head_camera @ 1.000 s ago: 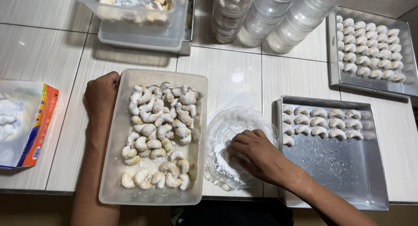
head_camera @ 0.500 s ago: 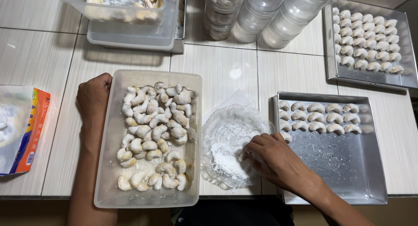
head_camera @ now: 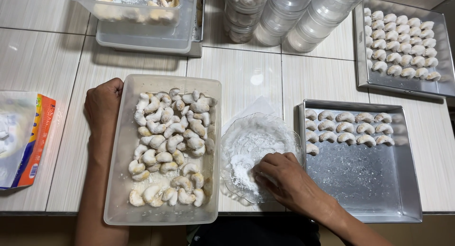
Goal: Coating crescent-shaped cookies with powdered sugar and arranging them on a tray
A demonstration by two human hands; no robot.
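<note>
Nearest you, your right hand point(head_camera: 284, 177) lies curled over the near right part of the glass plate point(head_camera: 258, 156), fingertips pressed together down in the white powder point(head_camera: 244, 172). Whether they pinch a cookie underneath, you cannot tell; the fingers hide it. Keep those fingertips low and roll gently, since these crescent pieces look likely to snap under a hard squeeze, and stay over the thick patch of powder, just left of your fingertips.

To the left, the clear plastic tub point(head_camera: 118, 179) holds the heap of crescent cookies point(head_camera: 173, 146). It sits touching the plate's left edge, so your supply is just beside the working hand. Your left hand point(head_camera: 102, 103) is closed in a loose fist against the tub's far left corner, resting on its rim; hold it there to stop the tub sliding.

Right of the plate, the near metal tray point(head_camera: 360, 179) carries two short rows of coated cookies point(head_camera: 350, 127) along its far side, the rest of it bare and dusted.

Farther off stand a second tray of cookies point(head_camera: 400, 42) at far right, stacked clear jars point(head_camera: 289, 13) in the middle, and plastic containers point(head_camera: 142, 18) at far left. An opened bag point(head_camera: 21, 137) lies at the left edge.
</note>
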